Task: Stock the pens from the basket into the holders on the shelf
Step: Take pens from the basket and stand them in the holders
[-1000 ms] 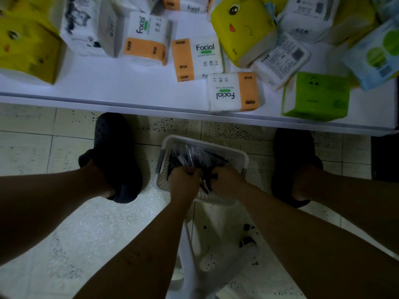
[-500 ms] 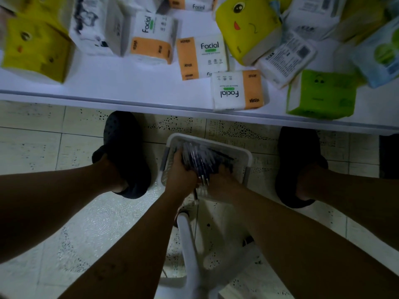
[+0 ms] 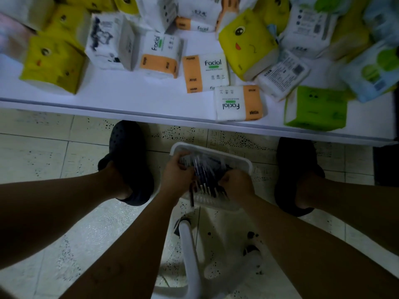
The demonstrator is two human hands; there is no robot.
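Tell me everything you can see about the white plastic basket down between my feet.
The white plastic basket is a shallow rectangular tray with rounded corners, a smooth thick rim and perforated mesh walls. It sits level and low, below the front edge of the white shelf, between two black clogs. It holds a heap of dark pens. The left hand and right hand reach into it and grip pens. Whether they touch the basket itself is unclear, as is what it rests on.

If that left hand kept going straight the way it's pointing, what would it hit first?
Likely the far wall of the basket, since the left hand grips the pens inside it; depth is unclear.
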